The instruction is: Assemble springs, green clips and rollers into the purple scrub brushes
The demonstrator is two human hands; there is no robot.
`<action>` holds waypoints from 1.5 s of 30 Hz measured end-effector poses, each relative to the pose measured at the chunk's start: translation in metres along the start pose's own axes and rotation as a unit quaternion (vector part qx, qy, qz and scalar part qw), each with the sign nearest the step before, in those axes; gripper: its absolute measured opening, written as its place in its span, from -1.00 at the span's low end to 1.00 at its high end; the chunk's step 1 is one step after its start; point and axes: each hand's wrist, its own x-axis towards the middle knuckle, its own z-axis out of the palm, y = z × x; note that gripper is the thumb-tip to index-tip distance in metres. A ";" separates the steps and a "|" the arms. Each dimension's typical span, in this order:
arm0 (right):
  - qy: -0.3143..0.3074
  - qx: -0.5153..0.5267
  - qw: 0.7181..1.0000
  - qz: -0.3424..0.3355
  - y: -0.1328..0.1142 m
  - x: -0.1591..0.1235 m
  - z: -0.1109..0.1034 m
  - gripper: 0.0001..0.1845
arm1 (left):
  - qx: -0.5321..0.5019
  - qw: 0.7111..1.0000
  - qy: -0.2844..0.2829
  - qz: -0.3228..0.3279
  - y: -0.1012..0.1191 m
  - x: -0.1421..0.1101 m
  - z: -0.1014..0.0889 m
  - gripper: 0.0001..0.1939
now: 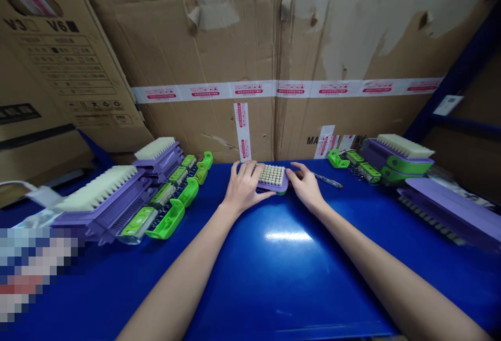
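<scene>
A purple brush head [272,175] with pale bristle tufts facing up lies near the back edge of the blue table; a green strip shows along its lower edge. My left hand [243,187] is wrapped over its left end, fingers on the far side and thumb along the front. On the right, my right hand [306,187] is close to the brush's right end, thumb at its corner and index finger held apart from the thumb. Its other fingers are partly hidden. Just beyond that hand lies a slim screwdriver [329,180] with a clear handle.
Purple brush bodies [113,195] stand stacked at left, beside several green end caps [171,220] and small green-topped clear parts [138,222]. More brushes [407,156] and green parts [368,172] sit at right, with a purple brush lying bristles-down [454,205]. Cardboard [215,38] walls the back.
</scene>
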 end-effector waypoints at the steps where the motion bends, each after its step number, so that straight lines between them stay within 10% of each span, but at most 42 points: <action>1: -0.001 -0.013 1.000 -0.011 0.000 0.000 0.000 -0.48 | 0.001 1.000 -0.005 -0.006 0.000 0.000 0.000 -0.23; 16: -0.190 -0.003 0.980 -0.065 0.002 -0.002 -0.006 -0.09 | -0.018 0.999 -0.021 -0.016 -0.004 -0.002 -0.001 -0.45; 30: -0.062 -0.121 0.985 -0.110 -0.007 -0.007 -0.002 -0.43 | 0.008 0.999 -0.005 -0.041 -0.002 -0.003 -0.001 -0.63; 45: -0.166 -0.001 0.979 -0.121 -0.023 -0.024 0.010 -0.46 | 0.017 0.991 -0.032 -0.126 0.006 -0.001 0.002 -0.35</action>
